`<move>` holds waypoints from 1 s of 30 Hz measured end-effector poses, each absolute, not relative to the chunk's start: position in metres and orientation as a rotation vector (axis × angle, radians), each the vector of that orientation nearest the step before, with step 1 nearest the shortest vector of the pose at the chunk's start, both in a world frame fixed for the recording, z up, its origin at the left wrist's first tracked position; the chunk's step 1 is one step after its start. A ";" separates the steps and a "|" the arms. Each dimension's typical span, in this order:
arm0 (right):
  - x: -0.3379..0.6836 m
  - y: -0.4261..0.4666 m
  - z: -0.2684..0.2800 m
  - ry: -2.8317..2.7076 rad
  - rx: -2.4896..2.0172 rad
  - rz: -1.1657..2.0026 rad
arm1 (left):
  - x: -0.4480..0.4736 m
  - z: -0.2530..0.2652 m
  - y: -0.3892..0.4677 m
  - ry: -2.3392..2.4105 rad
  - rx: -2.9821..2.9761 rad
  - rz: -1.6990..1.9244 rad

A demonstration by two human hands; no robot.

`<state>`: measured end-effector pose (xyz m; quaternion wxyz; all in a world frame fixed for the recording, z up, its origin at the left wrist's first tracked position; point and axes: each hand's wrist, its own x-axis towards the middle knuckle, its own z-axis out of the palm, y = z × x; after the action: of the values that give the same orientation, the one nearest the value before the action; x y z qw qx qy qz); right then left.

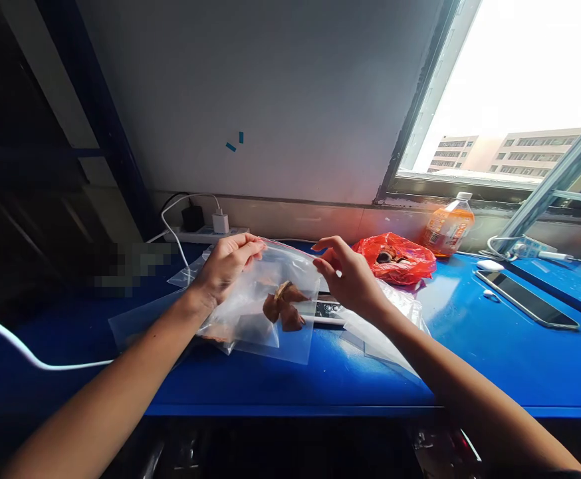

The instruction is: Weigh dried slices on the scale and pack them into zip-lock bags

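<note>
A clear zip bag (298, 349) with several dried brown pieces (285, 306) in it hangs upright over the blue table. My left hand (231, 263) pinches its top edge between thumb and fingers, near the red zip line. At the bag's upper right corner is my right hand (348, 273); its thumb and index fingertip are a little apart there, the thumb close to the plastic. Behind the bag, a device with a dark panel (328, 309), perhaps a scale, shows only in part. Other clear bags (141, 319) lie under and beside my left hand.
A red plastic bag (395, 259) with dark brown pieces stands behind my right hand, beside a bottle of orange drink (449, 226). More clear plastic (385, 342) lies under my right forearm. A phone (530, 299) rests at right. A white cable (46, 362) crosses the left.
</note>
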<state>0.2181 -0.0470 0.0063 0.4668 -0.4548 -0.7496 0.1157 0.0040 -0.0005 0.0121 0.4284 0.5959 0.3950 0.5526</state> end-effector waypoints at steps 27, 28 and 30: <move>0.184 -0.051 -0.015 -1.371 -0.970 0.824 | 0.000 0.015 -0.002 0.861 1.298 1.472; 0.184 -0.050 -0.016 -1.346 -0.963 0.818 | 0.001 0.014 -0.003 0.865 1.318 1.455; 0.182 -0.050 -0.016 -1.283 -0.944 0.850 | 0.004 0.011 -0.004 0.881 1.347 1.429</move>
<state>0.1820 -0.0499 -0.0165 0.6194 -0.4104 -0.5578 0.3697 0.0042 -0.0040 0.0109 0.4746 0.5509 0.3604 0.5843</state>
